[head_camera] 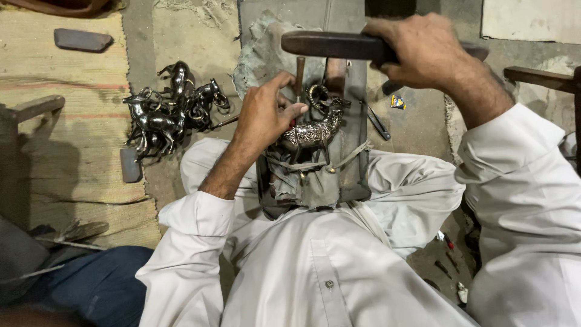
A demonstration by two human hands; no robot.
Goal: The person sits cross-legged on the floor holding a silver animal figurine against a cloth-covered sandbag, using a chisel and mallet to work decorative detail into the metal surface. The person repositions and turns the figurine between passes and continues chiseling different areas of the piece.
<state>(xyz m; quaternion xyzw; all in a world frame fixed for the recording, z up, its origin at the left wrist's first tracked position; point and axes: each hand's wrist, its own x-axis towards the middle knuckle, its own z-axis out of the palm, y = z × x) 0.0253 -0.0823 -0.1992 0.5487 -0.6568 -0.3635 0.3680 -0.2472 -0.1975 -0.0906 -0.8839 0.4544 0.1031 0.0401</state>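
Gripping a thin punch (299,71) upright, his left hand (266,115) steadied the silvery metal deer (311,132) on the cloth-padded block (357,121); his right hand (423,51) clenched a dark wooden mallet (330,44) above. Rigid, probably slippery, slender-legged; best held by its body.

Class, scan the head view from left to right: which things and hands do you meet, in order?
Dark flat stone → pile of metal animal figurines → left hand → ornate metal deer figurine → right hand gripping a dark wooden mallet.
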